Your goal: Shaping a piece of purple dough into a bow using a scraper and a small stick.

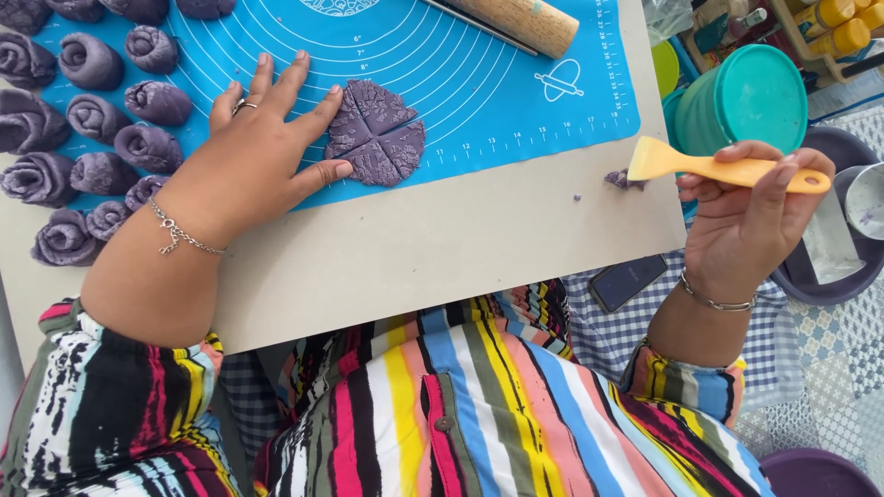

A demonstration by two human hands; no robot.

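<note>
My left hand (262, 138) lies flat and spread on the blue silicone mat (497, 92), its fingers touching the left side of a flattened purple dough disc (379, 133) cut into four quarters. My right hand (753, 207) is raised off the board's right edge and grips a yellow plastic scraper (714, 167) by its handle, blade pointing left. A small purple dough scrap (619, 179) lies on the board just below the blade.
Several rose-shaped purple dough rolls (92, 120) fill the mat's left side. A wooden rolling pin (534, 23) lies at the top. A teal lidded container (746, 97), a dark bowl (829, 276) and a phone (628, 281) sit to the right of the board (442, 267).
</note>
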